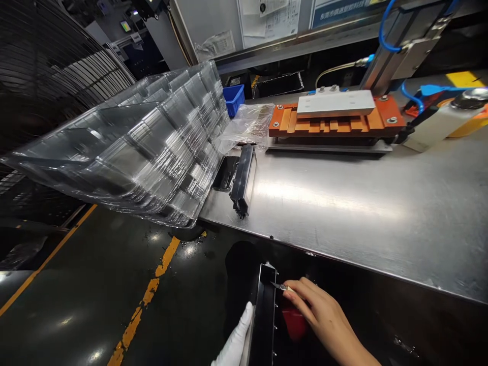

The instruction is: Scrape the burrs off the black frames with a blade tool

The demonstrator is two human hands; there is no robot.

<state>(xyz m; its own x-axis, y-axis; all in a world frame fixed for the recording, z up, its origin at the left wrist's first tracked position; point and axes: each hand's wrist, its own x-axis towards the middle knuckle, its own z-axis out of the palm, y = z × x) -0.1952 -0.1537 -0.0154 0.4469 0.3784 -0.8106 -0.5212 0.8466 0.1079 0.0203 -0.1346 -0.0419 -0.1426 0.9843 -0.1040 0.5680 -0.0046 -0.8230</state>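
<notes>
My left hand (237, 339), in a white glove, grips a long black plastic housing (266, 310) by its left side, in front of the table edge. The housing is held lengthwise, its hollow side facing up, with small tabs along its right edge. Between thumb and fingers of my bare right hand (318, 310) is a small knife (281, 287). Its blade points left and reaches the housing's right wall near the far end; whether it touches is hard to tell. A similar black part (244, 180) lies on the metal table.
The metal table (343, 203) carries an orange fixture (280, 122) with a metal block, and a white bottle (438, 122). Stacked clear plastic trays (152, 147) overhang on the left. Behind them are a blue bin (233, 99) and a plastic bag (249, 122).
</notes>
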